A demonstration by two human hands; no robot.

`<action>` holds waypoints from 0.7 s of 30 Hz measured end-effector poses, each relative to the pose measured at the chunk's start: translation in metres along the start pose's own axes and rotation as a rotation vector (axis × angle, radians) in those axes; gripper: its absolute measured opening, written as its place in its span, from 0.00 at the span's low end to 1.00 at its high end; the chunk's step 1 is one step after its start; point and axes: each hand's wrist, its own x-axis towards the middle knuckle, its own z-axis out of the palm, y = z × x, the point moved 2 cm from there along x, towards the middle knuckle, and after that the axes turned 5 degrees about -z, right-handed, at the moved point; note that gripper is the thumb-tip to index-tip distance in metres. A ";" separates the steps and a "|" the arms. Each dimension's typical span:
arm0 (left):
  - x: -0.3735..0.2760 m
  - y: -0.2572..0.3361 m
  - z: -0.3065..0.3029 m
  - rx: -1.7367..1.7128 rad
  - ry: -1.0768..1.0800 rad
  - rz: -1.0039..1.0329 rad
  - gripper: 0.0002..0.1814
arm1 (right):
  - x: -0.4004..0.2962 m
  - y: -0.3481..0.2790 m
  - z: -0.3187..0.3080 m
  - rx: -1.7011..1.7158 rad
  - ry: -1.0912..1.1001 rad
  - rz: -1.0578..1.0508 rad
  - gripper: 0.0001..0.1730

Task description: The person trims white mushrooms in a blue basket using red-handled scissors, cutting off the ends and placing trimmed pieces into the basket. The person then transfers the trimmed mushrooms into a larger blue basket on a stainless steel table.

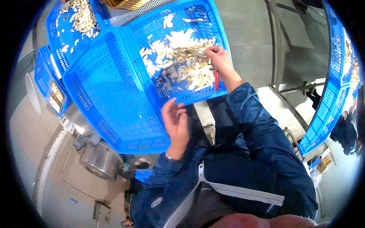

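A blue perforated plastic basket (186,98) in front of me holds a loose pile of pale slices (185,54) that look like sliced mushroom. Over the pile's right side, my right hand (222,61) has thumb and fingers pinched on a pale slice. A red handle (217,80) shows beside that wrist, at the basket's near right corner; whether the hand also holds it is unclear. My left hand (177,128), slightly blurred, is empty with fingers apart and partly curled. It is by the near right corner of a second blue basket (114,85), which has a small pale scrap on its floor.
More slices lie in a blue basket (64,37) at upper left. Below it, a smaller blue crate (42,77) holds pale pieces. A steel pot (99,161) stands lower left. Metal framing (275,42) runs along the right, with more blue baskets (325,114) beyond.
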 end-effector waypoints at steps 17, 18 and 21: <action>0.184 -0.057 0.101 0.793 -0.159 0.455 0.20 | -0.064 0.004 -0.033 0.177 -0.053 0.246 0.07; 0.189 -0.056 0.101 0.778 -0.164 0.495 0.19 | -0.068 0.006 -0.039 0.222 -0.082 0.266 0.07; 0.185 -0.056 0.086 0.753 -0.154 0.458 0.11 | -0.082 0.011 -0.053 0.257 -0.168 0.326 0.07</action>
